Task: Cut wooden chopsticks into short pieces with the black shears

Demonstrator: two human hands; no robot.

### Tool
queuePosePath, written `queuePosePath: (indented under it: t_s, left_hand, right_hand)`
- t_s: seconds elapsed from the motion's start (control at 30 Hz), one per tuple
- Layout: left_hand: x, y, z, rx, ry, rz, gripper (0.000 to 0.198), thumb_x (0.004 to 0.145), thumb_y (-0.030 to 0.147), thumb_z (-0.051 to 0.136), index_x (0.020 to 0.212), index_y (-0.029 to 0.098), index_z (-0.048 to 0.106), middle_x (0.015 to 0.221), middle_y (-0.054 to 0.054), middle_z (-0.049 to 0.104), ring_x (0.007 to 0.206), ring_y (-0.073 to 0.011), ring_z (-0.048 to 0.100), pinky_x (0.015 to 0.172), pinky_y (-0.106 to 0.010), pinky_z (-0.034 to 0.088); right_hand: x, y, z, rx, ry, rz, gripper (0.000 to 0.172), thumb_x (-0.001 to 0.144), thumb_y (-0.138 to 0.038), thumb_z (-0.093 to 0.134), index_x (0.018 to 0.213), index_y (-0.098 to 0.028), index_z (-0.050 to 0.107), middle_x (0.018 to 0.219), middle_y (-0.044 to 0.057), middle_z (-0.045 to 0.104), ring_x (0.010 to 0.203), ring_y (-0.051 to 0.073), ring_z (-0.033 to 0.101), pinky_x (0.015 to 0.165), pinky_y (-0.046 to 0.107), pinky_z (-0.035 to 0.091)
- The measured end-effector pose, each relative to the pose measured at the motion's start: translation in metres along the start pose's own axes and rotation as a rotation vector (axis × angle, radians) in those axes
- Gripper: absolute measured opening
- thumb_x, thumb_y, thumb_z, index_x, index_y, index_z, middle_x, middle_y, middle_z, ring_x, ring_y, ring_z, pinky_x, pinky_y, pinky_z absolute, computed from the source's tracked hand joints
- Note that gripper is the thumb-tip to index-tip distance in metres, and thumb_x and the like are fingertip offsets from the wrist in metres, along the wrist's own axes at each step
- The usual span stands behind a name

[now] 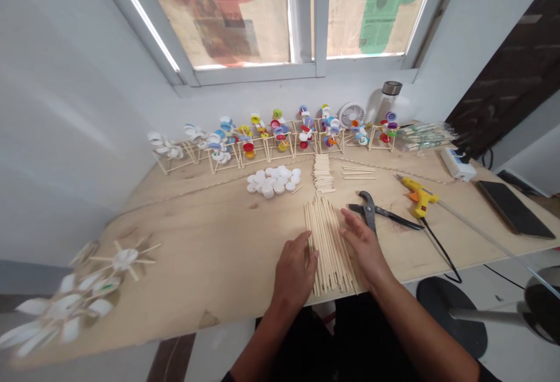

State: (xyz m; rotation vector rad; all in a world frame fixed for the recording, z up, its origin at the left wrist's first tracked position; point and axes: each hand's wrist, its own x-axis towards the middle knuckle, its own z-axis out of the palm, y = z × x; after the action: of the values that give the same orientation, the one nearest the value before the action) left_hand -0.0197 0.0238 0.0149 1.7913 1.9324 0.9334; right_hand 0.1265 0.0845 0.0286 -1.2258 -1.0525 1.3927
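A flat bundle of long thin wooden sticks [330, 248] lies near the table's front edge, between my two hands. My left hand [295, 271] rests at the bundle's left side, fingers bent and apart, with the fingertips against the outer sticks. Along the right side is my right hand [367, 251], its fingers stretched out beside the sticks. Neither hand is closed around anything. Beyond the bundle sits a stack of shorter cut sticks [322, 172], with a few loose sticks [359, 173] to its right. Black-handled cutters [370, 210] lie just past my right hand.
White bottle caps [273, 181] are heaped at centre. A yellow glue gun [420, 195], a phone [514, 208] and a power strip [458, 165] lie right. Stick-and-cap models [280, 137], a small fan [352, 115] and a bottle [388, 102] line the back. Cap wheels [65, 306] lie left.
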Motion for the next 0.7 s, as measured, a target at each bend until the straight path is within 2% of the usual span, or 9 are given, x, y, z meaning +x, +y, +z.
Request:
queuePosePath:
  t_s: [0.1, 0.17, 0.3, 0.43, 0.53, 0.7]
  left_hand:
    - [0.008, 0.004, -0.005, -0.062, -0.108, -0.105, 0.042, 0.078, 0.021, 0.049, 0.12, 0.016, 0.049, 0.102, -0.008, 0.064, 0.091, -0.021, 0.059, 0.08, -0.036, 0.047]
    - [0.013, 0.007, -0.008, -0.096, -0.168, -0.154, 0.045, 0.077, 0.022, 0.05, 0.122, 0.016, 0.049, 0.1, -0.007, 0.065, 0.087, -0.0197, 0.061, 0.081, -0.035, 0.046]
    - [0.019, 0.011, -0.008, -0.113, -0.204, -0.182, 0.045, 0.076, 0.022, 0.051, 0.121, 0.019, 0.05, 0.097, -0.005, 0.066, 0.085, -0.0197, 0.062, 0.079, -0.033, 0.046]
    - [0.018, 0.011, -0.006, -0.096, -0.192, -0.157, 0.049, 0.077, 0.026, 0.05, 0.125, 0.02, 0.046, 0.096, -0.004, 0.067, 0.092, -0.0208, 0.061, 0.078, -0.032, 0.047]
    - [0.016, 0.011, -0.005, -0.074, -0.184, -0.133, 0.053, 0.077, 0.029, 0.05, 0.129, 0.02, 0.041, 0.104, -0.005, 0.065, 0.1, -0.022, 0.058, 0.082, -0.033, 0.046]
    - [0.01, 0.016, 0.003, 0.073, -0.153, -0.082, 0.058, 0.078, 0.033, 0.049, 0.131, 0.012, 0.038, 0.123, -0.013, 0.056, 0.111, -0.026, 0.051, 0.089, -0.038, 0.042]
  right_hand:
    - [0.001, -0.002, 0.002, 0.255, 0.042, 0.2, 0.04, 0.062, -0.02, 0.067, 0.102, -0.024, 0.063, 0.119, 0.003, 0.06, 0.118, 0.023, 0.047, 0.102, 0.037, 0.034]
    - [0.001, -0.004, 0.008, 0.337, 0.035, 0.243, 0.035, 0.06, -0.018, 0.068, 0.094, -0.024, 0.065, 0.108, 0.002, 0.065, 0.11, 0.022, 0.053, 0.097, 0.035, 0.039]
    - [0.0, -0.006, 0.02, 0.39, -0.04, 0.244, 0.029, 0.057, -0.014, 0.066, 0.084, -0.023, 0.067, 0.09, 0.0, 0.069, 0.096, 0.019, 0.06, 0.089, 0.031, 0.043]
    - [-0.003, -0.006, 0.03, 0.442, -0.105, 0.241, 0.028, 0.056, -0.013, 0.064, 0.082, -0.022, 0.067, 0.085, 0.0, 0.071, 0.09, 0.018, 0.062, 0.086, 0.029, 0.044]
    - [-0.005, -0.005, 0.034, 0.462, -0.098, 0.233, 0.027, 0.056, -0.012, 0.063, 0.081, -0.022, 0.068, 0.082, -0.001, 0.071, 0.09, 0.017, 0.062, 0.085, 0.026, 0.044]
    - [-0.008, -0.003, 0.036, 0.472, -0.077, 0.224, 0.027, 0.056, -0.012, 0.062, 0.081, -0.022, 0.068, 0.082, -0.001, 0.071, 0.089, 0.017, 0.062, 0.084, 0.026, 0.045]
